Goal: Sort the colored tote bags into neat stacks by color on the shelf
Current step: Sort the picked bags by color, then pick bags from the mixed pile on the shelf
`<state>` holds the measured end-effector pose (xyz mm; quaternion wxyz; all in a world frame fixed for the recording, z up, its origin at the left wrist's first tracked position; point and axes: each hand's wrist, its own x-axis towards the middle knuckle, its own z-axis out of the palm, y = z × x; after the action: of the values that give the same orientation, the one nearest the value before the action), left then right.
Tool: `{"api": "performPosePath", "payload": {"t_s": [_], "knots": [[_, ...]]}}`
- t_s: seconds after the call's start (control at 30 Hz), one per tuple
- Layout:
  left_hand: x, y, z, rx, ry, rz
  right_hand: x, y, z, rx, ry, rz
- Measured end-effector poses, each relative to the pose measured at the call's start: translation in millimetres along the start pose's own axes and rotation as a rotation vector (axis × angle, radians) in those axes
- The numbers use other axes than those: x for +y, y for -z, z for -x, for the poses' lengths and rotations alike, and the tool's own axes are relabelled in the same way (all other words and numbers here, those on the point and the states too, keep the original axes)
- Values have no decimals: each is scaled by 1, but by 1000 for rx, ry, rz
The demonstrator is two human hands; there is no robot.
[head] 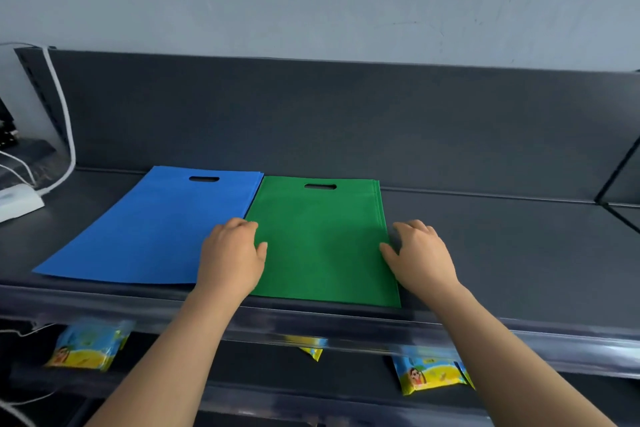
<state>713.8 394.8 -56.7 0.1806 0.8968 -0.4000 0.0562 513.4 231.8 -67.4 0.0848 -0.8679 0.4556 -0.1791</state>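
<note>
Blue fabric tote stack [149, 229], green fabric tote stack [322, 246]: sorted, grey shelf [502, 246] front edge. Your left hand [232, 253], right hand [420, 253] seemingly pinch green's sides; squaring remains.

A blue stack [149, 229] and a green stack [322, 246] of tote bags lie side by side on a dark shelf [485, 253]; left hand [232, 260] and right hand [420, 256] hold the green stack's side edges.

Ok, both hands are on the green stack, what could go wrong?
The green stack meets the blue stack; the left hand straddles that seam, so a nudge could skew the blue edge. The green stack's near edge lies close to the shelf front; pulling toward you could slide bags off. Squeezing from the right hand could buckle the layers.
</note>
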Motion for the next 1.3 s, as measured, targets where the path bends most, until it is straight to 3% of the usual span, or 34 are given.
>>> {"api": "performPosePath", "payload": {"t_s": [0.47, 1.07, 1.3], "knots": [[138, -12, 28, 32, -374, 152, 92, 67, 43, 183, -44, 146], [447, -74, 128, -20, -614, 278, 366, 208, 136, 222, -281, 227], [534, -94, 149, -59, -695, 299, 447, 243, 153, 252, -354, 236]]}}
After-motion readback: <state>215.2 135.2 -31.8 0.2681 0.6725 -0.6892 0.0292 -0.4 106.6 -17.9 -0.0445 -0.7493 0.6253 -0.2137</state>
